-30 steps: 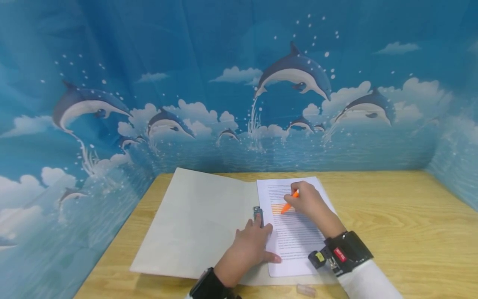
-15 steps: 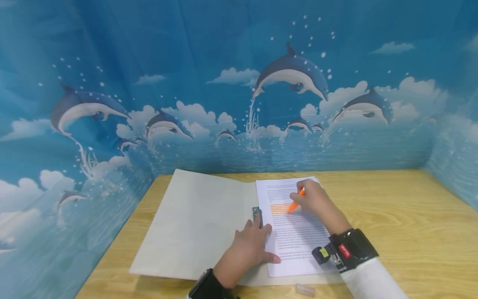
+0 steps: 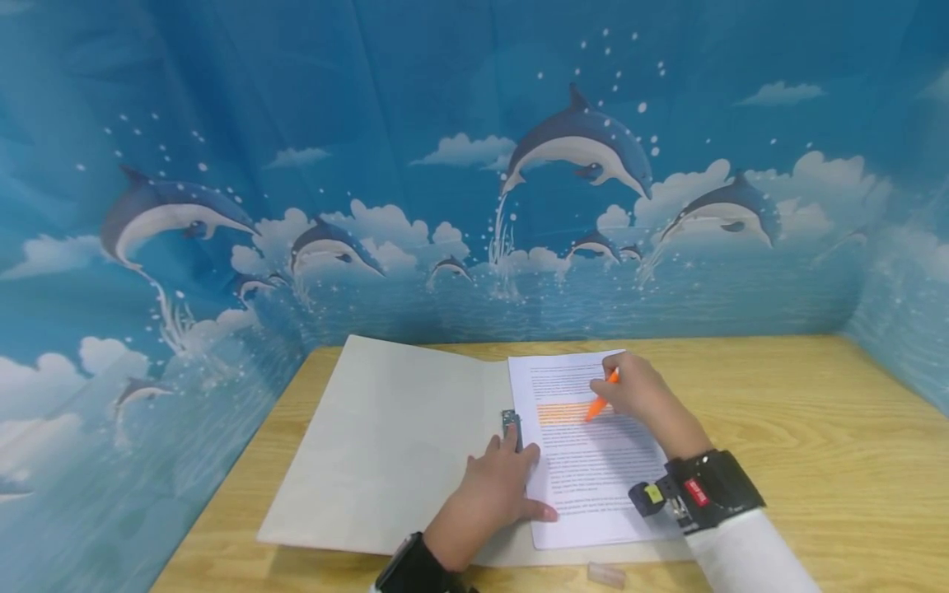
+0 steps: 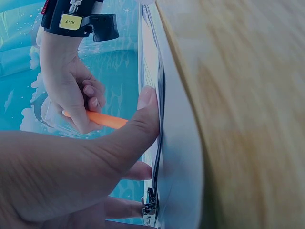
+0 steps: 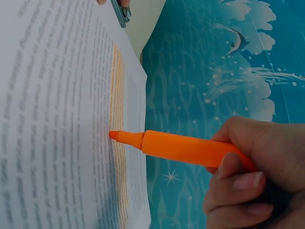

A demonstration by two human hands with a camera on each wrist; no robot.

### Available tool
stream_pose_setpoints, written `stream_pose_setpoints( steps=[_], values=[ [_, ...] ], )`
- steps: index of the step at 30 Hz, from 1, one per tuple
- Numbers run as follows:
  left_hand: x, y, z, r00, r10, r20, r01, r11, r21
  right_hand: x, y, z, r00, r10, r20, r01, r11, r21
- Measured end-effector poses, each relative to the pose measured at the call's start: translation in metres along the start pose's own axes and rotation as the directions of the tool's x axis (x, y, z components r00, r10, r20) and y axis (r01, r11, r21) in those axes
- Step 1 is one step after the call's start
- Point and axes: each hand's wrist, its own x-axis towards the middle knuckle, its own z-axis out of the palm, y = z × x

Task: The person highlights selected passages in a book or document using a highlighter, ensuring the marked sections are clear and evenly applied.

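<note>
My right hand (image 3: 639, 391) grips an orange highlighter (image 3: 602, 398), its tip down on a printed sheet (image 3: 586, 531). In the right wrist view the highlighter's tip (image 5: 113, 135) touches the page beside a band of orange-marked lines (image 5: 118, 90). The sheet lies on the right side of an opened pale folder (image 3: 393, 449). My left hand (image 3: 493, 486) rests with spread fingers over the fold; a finger touches the metal clip (image 3: 508, 417) and the thumb (image 4: 136, 126) presses on the sheet's left margin.
A small translucent cap (image 3: 606, 575) lies at the front of the wooden table (image 3: 801, 428), just below the folder. Behind the table hangs a blue backdrop (image 3: 445, 99) printed with dolphins. Both wrists wear black straps.
My right hand has slid the highlighter rightward along the lines, and the orange marking reaches farther right. My left hand stays in place on the clip and sheet.
</note>
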Motion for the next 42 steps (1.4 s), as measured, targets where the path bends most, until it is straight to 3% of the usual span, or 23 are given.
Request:
stream_pose_setpoints(
  steps=[15,42],
  values=[
    [-0.001,0.001,-0.001,1.000,-0.005,0.005,0.005,1.000,-0.012,0.001,0.015,-0.012,0.997,0.059,0.052,-0.059,0.998,0.010],
    [-0.001,0.000,0.000,1.000,-0.002,-0.021,0.002,1.000,0.002,0.000,0.038,-0.033,0.992,0.102,0.067,-0.102,0.995,-0.016]
  ],
)
